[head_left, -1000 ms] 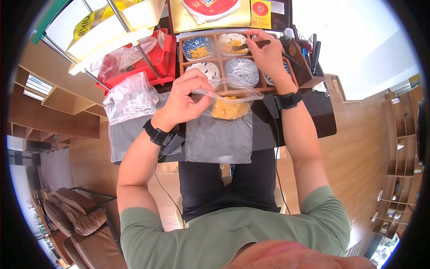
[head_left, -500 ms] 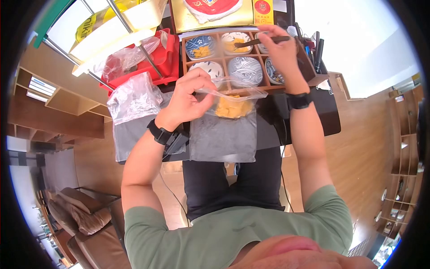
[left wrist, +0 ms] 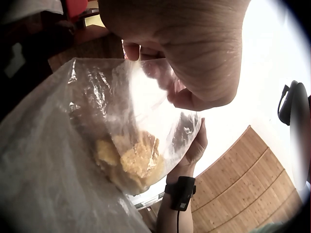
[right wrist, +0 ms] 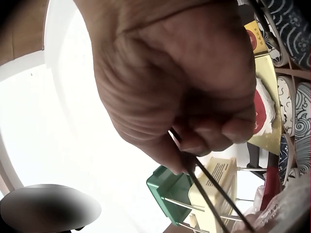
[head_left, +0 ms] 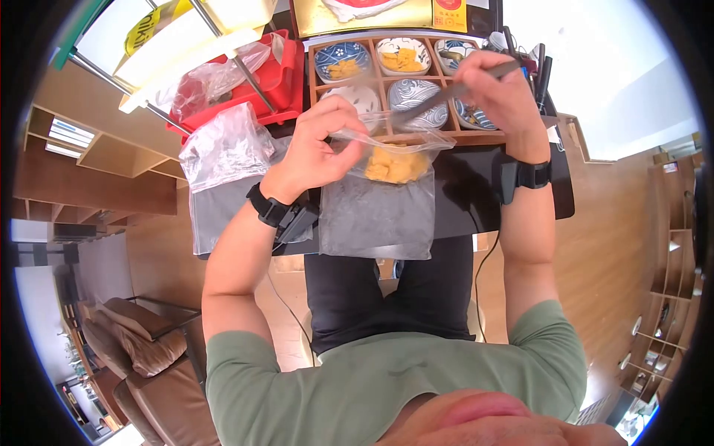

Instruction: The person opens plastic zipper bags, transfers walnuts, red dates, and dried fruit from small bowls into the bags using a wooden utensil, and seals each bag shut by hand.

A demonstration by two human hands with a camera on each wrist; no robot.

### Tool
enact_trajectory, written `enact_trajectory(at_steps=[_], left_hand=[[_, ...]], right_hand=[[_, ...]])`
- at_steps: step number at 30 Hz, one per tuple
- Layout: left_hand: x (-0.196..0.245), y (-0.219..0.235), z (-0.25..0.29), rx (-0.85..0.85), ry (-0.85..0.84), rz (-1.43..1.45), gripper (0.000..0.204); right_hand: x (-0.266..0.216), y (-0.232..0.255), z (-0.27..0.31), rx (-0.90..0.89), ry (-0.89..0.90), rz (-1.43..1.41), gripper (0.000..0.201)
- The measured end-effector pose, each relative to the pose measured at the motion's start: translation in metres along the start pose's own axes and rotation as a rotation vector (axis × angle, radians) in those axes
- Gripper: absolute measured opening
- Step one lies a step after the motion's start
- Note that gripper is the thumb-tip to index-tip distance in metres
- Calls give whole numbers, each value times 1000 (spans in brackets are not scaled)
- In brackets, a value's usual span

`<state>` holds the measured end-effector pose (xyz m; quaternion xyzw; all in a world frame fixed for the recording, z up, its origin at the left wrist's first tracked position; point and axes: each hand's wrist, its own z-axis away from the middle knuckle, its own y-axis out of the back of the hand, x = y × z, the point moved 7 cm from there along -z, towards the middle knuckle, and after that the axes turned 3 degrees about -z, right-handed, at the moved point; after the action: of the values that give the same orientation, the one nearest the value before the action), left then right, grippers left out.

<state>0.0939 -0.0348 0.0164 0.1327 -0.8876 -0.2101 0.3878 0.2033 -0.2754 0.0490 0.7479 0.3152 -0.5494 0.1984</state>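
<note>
My left hand point(head_left: 316, 149) pinches the open mouth of a clear plastic bag point(head_left: 375, 223) with yellow chip-like pieces point(head_left: 394, 165) inside. In the left wrist view the bag's film point(left wrist: 97, 92) stretches below my fingers, with the pieces point(left wrist: 138, 160) in a bottom corner. My right hand point(head_left: 500, 97) holds slim dark tongs point(head_left: 439, 102), blurred, whose tips reach to the bag's mouth. Two separate arms of the tongs point(right wrist: 209, 194) show in the right wrist view. Behind the bag, a divided wooden box point(head_left: 470, 138) bears patterned bowls; the blue one point(head_left: 323, 62) and the middle back one point(head_left: 381, 53) hold yellow pieces.
Left of the box stands a red basket point(head_left: 286, 78) with crumpled plastic in it, under a cream rack shelf point(head_left: 175, 56). Another plastic bag point(head_left: 230, 156) lies at the table's left. Pens point(head_left: 545, 74) stand at the back right, and a gold box point(head_left: 357, 26) lies behind the bowls.
My right hand has drawn back and to the right, bringing the tongs from the middle back bowl to the bag's mouth. My left hand keeps its pinch on the bag.
</note>
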Motion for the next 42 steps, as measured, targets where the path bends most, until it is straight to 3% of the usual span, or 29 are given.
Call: enact_trajectory(at_steps=[2, 3, 5, 7, 9, 11, 17, 19, 22, 32, 38, 42], left_hand=[[-2, -1, 1, -17, 29, 18, 15], [-1, 0, 1, -12, 21, 20, 15], [0, -1, 0, -19, 26, 8, 15], [0, -1, 0, -19, 16, 5, 15], [1, -1, 0, -19, 7, 1, 14], [0, -1, 0, -24, 25, 1, 14], [1, -1, 0, -24, 0, 4, 15], [2, 0, 0, -17, -9, 5, 15], [2, 0, -1, -16, -25, 11, 15], [3, -1, 0, -25, 0, 9, 15], [3, -1, 0, -30, -1, 0, 15], [3, -1, 0, -27, -2, 8, 15]], right_hand=[[6, 23, -6, 157, 129, -288, 12], [14, 26, -11, 154, 133, -280, 12], [20, 48, -13, 414, 287, -204, 13], [20, 49, -10, 639, 282, 157, 20], [9, 28, -10, 723, 315, 420, 20], [5, 11, -15, 677, 389, 662, 17], [13, -6, -28, 520, 392, 806, 17], [18, -3, -30, 541, 256, 864, 23], [20, 1, -31, 555, 212, 915, 24], [44, 5, -43, 516, 254, 903, 21], [47, 1, -48, 487, 163, 939, 19], [50, 2, -50, 455, 238, 877, 19]])
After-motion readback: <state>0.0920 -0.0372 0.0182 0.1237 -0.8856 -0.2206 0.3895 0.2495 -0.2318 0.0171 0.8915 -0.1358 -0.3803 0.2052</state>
